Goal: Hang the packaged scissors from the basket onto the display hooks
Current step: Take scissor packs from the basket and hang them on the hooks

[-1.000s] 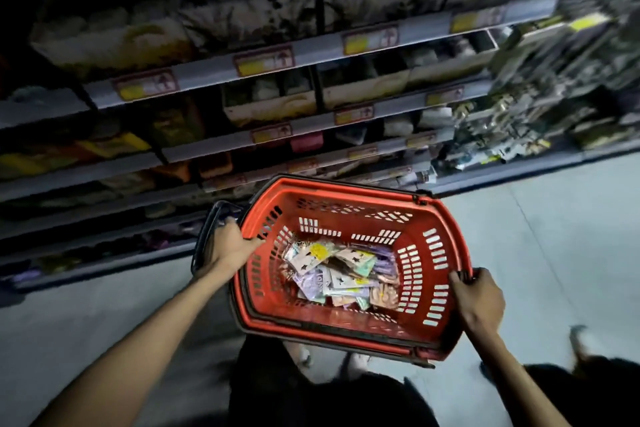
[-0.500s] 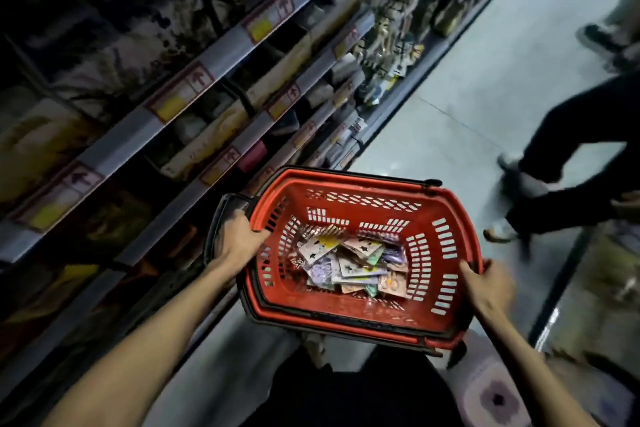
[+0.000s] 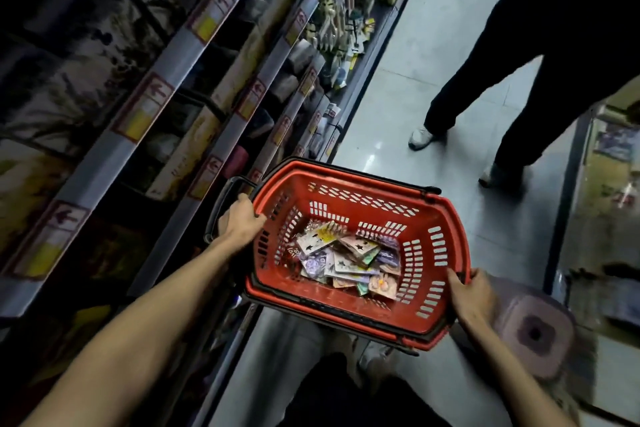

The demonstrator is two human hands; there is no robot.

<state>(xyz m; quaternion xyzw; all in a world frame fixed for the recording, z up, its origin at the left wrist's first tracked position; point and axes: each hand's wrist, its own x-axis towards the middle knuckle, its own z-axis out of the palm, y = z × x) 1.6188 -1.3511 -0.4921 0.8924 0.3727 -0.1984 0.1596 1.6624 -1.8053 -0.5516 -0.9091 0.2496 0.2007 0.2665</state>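
I've got the red slotted plastic basket held up over the grey tiled floor, one hand on each short end. Left hand: fingers curled over the left rim, just beside the black fold-down handle, which hangs outside. Right hand: fingers clamped on the right rim, thumb on the inner wall. The packaged scissors are all in a loose heap of flat pastel cards on the basket bottom, overlapping, none in either hand. Dark metal shelving with price-tag strips runs along the left. Further up the aisle, small hanging goods on the same run; too blurred to name. Another person in dark trousers and pale shoes stands on the floor ahead right, apart from the basket. A pale pink squarish plastic item sits below the right hand.
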